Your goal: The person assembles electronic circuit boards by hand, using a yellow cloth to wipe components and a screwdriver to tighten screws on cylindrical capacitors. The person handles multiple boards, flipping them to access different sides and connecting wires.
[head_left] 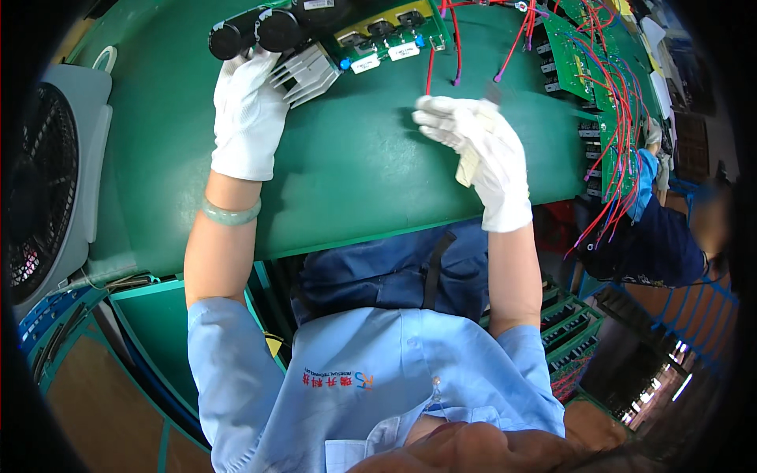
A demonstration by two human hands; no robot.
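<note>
A green circuit board lies at the far edge of my view, with black cylindrical capacitors, white labelled parts and a finned metal heat sink. My left hand, in a white glove, grips its left end between the capacitors and the heat sink; the fingertips are partly hidden beneath the capacitors. To the right of the board, my gloved right hand hovers over the table, slightly blurred, fingers stretched leftward. I see nothing clearly held in it. Red wires with purple ends lie just beyond it.
The green table spans the work area. A grey fan stands at the left. More circuit boards with red and purple wires line the right side. Another person in dark clothing is at the right. A dark blue bag sits below the table edge.
</note>
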